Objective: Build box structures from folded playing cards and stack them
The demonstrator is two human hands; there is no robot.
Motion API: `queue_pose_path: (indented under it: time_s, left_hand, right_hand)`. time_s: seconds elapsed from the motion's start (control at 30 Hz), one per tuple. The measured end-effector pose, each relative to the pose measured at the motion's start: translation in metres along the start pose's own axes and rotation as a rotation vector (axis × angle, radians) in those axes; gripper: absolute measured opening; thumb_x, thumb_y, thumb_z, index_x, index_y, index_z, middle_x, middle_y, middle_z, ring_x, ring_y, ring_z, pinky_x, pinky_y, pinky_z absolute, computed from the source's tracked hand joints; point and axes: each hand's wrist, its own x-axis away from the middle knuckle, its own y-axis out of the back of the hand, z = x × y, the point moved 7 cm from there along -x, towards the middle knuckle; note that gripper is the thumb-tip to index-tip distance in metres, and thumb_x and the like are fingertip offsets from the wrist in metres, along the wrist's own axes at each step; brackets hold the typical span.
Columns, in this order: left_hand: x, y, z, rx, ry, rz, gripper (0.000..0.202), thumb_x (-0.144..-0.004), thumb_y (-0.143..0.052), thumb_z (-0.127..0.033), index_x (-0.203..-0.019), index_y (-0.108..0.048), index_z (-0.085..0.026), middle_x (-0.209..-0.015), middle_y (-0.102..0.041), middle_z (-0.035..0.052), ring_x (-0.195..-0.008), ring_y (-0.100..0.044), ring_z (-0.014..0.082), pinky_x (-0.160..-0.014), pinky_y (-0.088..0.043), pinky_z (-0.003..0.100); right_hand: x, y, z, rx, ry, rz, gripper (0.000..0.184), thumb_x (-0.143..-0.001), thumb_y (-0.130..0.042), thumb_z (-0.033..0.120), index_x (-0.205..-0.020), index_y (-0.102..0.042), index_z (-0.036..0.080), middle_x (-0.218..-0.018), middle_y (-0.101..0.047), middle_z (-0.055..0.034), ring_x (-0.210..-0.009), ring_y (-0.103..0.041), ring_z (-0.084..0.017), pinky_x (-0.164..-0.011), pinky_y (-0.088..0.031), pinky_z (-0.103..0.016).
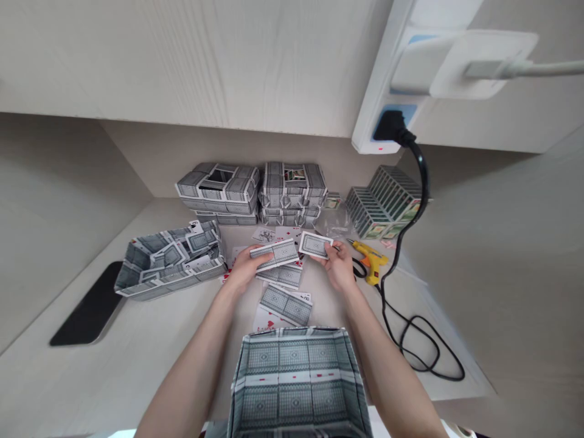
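My left hand point(243, 269) is closed on a strip of grey-backed playing cards point(279, 252), its thumb lying on top. In my right hand point(338, 266) a single grey-backed playing card point(314, 244) is pinched by one end, just right of the strip. The two pieces are close together, and I cannot tell whether they touch. Beneath my hands another card strip point(285, 275) and a lower card strip point(286, 304) lie over loose face-up cards point(269, 319). Nearest me stands an open box made of cards point(294, 365), between my forearms.
A card-built tray point(168, 286) holding cards sits left, beside a black phone point(86, 307). Card-built boxes point(219, 204) are stacked at the back. On the right are a yellow glue gun point(371, 261), its black cable point(424, 365), card-pack stacks point(378, 210) and an overhead power strip point(378, 79).
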Motion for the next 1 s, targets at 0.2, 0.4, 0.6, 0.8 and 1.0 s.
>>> queue_pose_path:
  time_s: [0.2,0.4,0.6,0.8,1.0]
  left_hand:
    - [0.0,0.0,-0.001,-0.023,-0.018,-0.008,0.04,-0.051,-0.078,-0.032,-0.083,-0.064,-0.014,-0.077,-0.068,0.0032,-0.068,-0.062,0.0165,-0.064,-0.045,0.025]
    - [0.0,-0.001,-0.001,-0.013,-0.017,0.002,0.038,-0.051,-0.077,-0.033,-0.082,-0.064,-0.014,-0.075,-0.067,0.0023,-0.066,-0.061,0.0157,-0.064,-0.046,0.026]
    - [0.0,0.001,-0.001,-0.045,-0.042,-0.007,0.039,-0.052,-0.078,-0.032,-0.083,-0.064,-0.014,-0.079,-0.068,0.0032,-0.069,-0.062,0.0159,-0.065,-0.047,0.026]
    - [0.003,-0.008,0.0,0.026,0.008,0.015,0.043,-0.049,-0.08,-0.03,-0.083,-0.059,-0.016,-0.079,-0.065,0.0007,-0.067,-0.062,0.0156,-0.06,-0.053,0.03]
    - [0.005,-0.009,-0.001,0.049,0.007,-0.048,0.048,-0.045,-0.081,-0.025,-0.085,-0.056,-0.017,-0.077,-0.061,-0.0014,-0.065,-0.061,0.014,-0.055,-0.056,0.03]
  right_hand:
    - [0.001,-0.003,-0.003,0.076,0.016,0.03,0.044,-0.061,-0.07,0.045,-0.083,-0.037,0.025,-0.074,-0.063,0.0016,-0.075,-0.065,-0.021,-0.059,-0.055,-0.037]
    - [-0.001,0.004,0.002,0.063,0.074,-0.051,0.044,-0.061,-0.069,0.044,-0.083,-0.036,0.025,-0.076,-0.061,0.0027,-0.079,-0.064,-0.02,-0.061,-0.055,-0.035]
    - [0.002,-0.004,-0.005,0.131,0.032,0.025,0.044,-0.062,-0.067,0.047,-0.084,-0.036,0.025,-0.077,-0.063,0.0012,-0.074,-0.065,-0.021,-0.059,-0.055,-0.036]
    - [0.005,-0.013,-0.008,0.161,0.002,0.119,0.041,-0.062,-0.068,0.048,-0.085,-0.043,0.024,-0.085,-0.066,-0.0013,-0.083,-0.064,-0.023,-0.064,-0.055,-0.038]
    - [0.006,-0.016,-0.009,0.128,-0.025,0.191,0.036,-0.061,-0.07,0.043,-0.084,-0.051,0.024,-0.087,-0.066,-0.0003,-0.085,-0.063,-0.022,-0.068,-0.056,-0.039]
